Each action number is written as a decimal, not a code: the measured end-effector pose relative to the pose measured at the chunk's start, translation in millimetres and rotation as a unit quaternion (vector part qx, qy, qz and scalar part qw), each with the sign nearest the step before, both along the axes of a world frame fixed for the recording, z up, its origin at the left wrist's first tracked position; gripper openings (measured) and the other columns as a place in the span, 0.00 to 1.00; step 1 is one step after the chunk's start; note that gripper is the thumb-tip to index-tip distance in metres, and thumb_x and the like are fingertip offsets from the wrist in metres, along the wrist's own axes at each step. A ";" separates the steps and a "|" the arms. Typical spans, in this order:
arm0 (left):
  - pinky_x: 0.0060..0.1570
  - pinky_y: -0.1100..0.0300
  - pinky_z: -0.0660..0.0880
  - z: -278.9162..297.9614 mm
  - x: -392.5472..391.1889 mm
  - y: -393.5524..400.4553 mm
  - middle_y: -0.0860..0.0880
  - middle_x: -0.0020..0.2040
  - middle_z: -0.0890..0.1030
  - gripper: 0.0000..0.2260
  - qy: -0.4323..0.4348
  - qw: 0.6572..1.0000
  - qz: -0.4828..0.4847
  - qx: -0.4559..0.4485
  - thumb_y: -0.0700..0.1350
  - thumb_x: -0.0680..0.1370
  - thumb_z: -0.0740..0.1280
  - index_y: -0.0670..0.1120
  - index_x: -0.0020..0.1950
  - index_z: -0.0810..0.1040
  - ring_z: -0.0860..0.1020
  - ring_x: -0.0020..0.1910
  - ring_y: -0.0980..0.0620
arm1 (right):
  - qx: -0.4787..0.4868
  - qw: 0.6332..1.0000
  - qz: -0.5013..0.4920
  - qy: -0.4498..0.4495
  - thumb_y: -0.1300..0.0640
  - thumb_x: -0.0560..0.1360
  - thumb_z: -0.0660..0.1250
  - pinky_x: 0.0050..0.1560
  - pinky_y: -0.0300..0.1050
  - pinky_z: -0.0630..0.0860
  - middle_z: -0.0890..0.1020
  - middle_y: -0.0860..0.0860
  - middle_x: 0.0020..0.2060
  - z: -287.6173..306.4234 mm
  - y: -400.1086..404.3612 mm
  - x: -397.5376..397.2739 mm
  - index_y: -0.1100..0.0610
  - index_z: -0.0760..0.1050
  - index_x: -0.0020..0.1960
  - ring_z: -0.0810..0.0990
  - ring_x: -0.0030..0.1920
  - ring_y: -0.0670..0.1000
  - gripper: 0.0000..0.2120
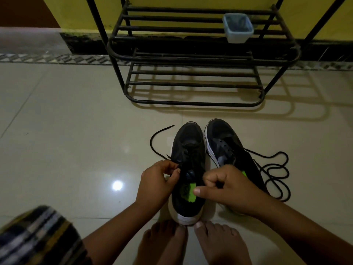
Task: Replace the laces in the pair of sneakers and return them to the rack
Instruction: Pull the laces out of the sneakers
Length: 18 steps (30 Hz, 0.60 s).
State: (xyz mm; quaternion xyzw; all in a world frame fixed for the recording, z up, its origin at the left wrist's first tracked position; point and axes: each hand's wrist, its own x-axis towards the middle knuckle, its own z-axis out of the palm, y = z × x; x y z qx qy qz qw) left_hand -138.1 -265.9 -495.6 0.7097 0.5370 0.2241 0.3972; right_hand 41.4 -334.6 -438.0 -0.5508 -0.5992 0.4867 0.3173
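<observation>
Pale tiled floor point(57, 131). Black metal shoe rack point(191, 54) against the yellow wall, small plastic tub point(237, 28) on its upper tier. Two black sneakers side by side just before bare feet point(191, 243): left sneaker point(188, 150), right sneaker point(225, 138). Left hand point(156, 180) pinching the left sneaker's lace point(158, 138); right hand point(223, 185) curled over its collar, grip unclear. Loose lace point(275, 169) coiled beside the right sneaker.
</observation>
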 end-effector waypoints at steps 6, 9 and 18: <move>0.45 0.62 0.77 0.8 1.8 1.6 0.58 0.40 0.81 0.03 -0.006 1.000 0.000 -0.019 0.44 0.74 0.69 0.53 0.43 0.81 0.77 0.42 0.64 | 0.042 0.944 -0.275 0.175 0.49 0.69 0.70 0.28 0.42 0.66 0.66 0.51 0.21 20.3 16.4 21.5 0.58 0.69 0.26 0.63 0.24 0.51 0.20; 0.44 0.64 0.76 1.2 2.0 1.5 0.59 0.40 0.80 0.05 -0.008 1.000 -0.002 -0.018 0.44 0.74 0.69 0.55 0.42 0.80 0.77 0.42 0.64 | 0.004 0.904 -0.359 0.232 0.56 0.74 0.63 0.25 0.39 0.56 0.68 0.50 0.20 23.5 23.5 29.8 0.54 0.72 0.23 0.61 0.22 0.47 0.20; 0.43 0.67 0.76 -0.8 1.9 1.8 0.57 0.40 0.81 0.04 -0.033 0.999 0.002 -0.033 0.43 0.73 0.70 0.53 0.42 0.81 0.77 0.42 0.63 | -0.039 0.889 -0.331 0.313 0.54 0.66 0.65 0.28 0.37 0.70 0.72 0.50 0.21 37.4 30.6 25.2 0.59 0.72 0.29 0.69 0.25 0.48 0.11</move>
